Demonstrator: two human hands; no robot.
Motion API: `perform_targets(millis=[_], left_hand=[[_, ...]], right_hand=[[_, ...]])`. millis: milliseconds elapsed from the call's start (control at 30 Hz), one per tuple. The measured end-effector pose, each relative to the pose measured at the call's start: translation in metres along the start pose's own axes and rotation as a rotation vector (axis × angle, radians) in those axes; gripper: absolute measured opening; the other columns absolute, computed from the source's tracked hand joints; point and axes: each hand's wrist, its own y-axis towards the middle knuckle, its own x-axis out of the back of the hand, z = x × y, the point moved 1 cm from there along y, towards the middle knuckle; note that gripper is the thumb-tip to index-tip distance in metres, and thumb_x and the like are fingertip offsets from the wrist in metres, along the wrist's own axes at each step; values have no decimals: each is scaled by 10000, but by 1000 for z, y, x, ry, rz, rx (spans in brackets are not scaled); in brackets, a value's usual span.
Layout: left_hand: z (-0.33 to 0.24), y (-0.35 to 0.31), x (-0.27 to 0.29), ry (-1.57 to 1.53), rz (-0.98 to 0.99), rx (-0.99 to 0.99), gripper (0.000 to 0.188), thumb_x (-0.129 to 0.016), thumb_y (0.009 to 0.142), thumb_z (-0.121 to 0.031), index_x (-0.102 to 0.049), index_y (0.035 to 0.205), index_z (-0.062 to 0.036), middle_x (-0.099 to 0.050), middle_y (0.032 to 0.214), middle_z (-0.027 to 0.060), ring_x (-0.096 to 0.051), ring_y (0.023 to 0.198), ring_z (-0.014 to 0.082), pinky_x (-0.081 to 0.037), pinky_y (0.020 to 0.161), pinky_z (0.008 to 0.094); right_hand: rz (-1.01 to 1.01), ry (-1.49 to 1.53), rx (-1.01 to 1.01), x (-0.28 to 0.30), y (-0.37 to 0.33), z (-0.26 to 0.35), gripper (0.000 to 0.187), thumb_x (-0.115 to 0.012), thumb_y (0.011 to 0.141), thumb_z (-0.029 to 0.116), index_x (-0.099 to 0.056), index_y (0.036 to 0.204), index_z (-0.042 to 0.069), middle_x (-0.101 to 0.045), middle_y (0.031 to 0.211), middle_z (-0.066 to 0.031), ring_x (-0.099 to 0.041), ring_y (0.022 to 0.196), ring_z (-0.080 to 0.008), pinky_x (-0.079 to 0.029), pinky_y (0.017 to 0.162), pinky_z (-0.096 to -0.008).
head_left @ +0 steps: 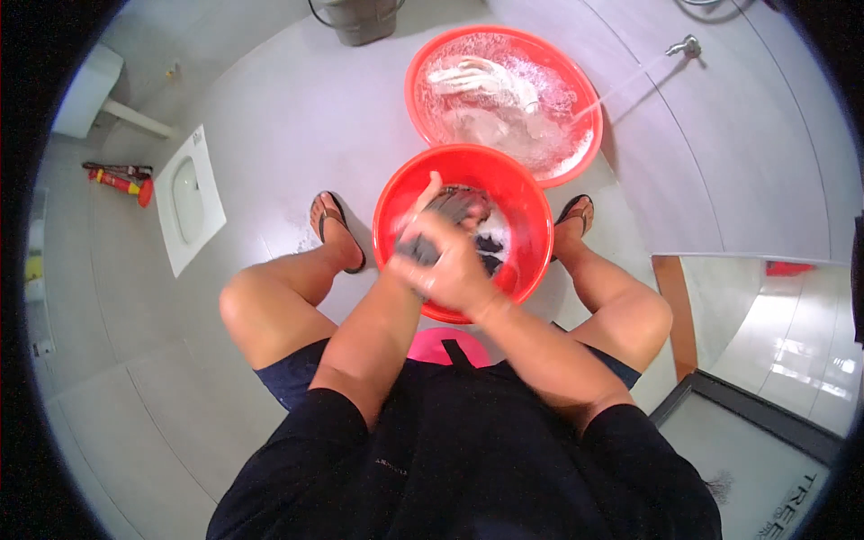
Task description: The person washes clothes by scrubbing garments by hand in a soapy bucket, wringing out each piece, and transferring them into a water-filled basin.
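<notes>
Over the near red basin (531, 202), my hands are together on a dark grey cloth (461, 203). My right hand (457, 274), blurred by motion, is closed with its fingers around the cloth near my left wrist. My left hand (428, 193) lies mostly behind the right hand and the cloth; its thumb sticks up, and the curled fingers appear to grip the cloth. Below my hands, black wet cloth (490, 263) and some white suds lie in the basin.
A larger red basin (416, 90) behind holds foamy water and white cloth (481, 81). Water runs into it from a wall tap (686, 47). A grey bucket (362, 22) stands at the back, a squat toilet (187, 200) at left, a framed glass panel (733, 450) at lower right.
</notes>
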Motion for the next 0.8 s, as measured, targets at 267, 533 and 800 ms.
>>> perform_targets(millis=[267,533,800], left_hand=[[57,19,-26,100,-786,-162,368,-452,1037,-320,-624,1159,-19,-673,1111,142,-674,977,291,-558,841,468],[60,20,-11,167,-631,-160,488,-487,1018,-479,-618,1212,-50,-678,1129,102,-667,975,276,-554,850,447],[51,14,-9,1115,-602,-13,750,-539,936,-657,-645,1196,39,-680,1161,130,-617,1099,221,-452,984,332]], right_hand=[[-392,-282,-464,48,28,-117,292,-758,806,289,-660,894,29,-683,784,-178,-691,755,-326,-543,711,-404],[-266,-513,-528,63,14,-134,455,-730,833,447,-653,1154,134,-710,904,-193,-694,877,-391,-541,770,-475],[666,-1200,-671,85,-13,-106,840,-768,669,637,-631,1265,61,-594,1263,-197,-510,1228,-398,-444,1001,-483]])
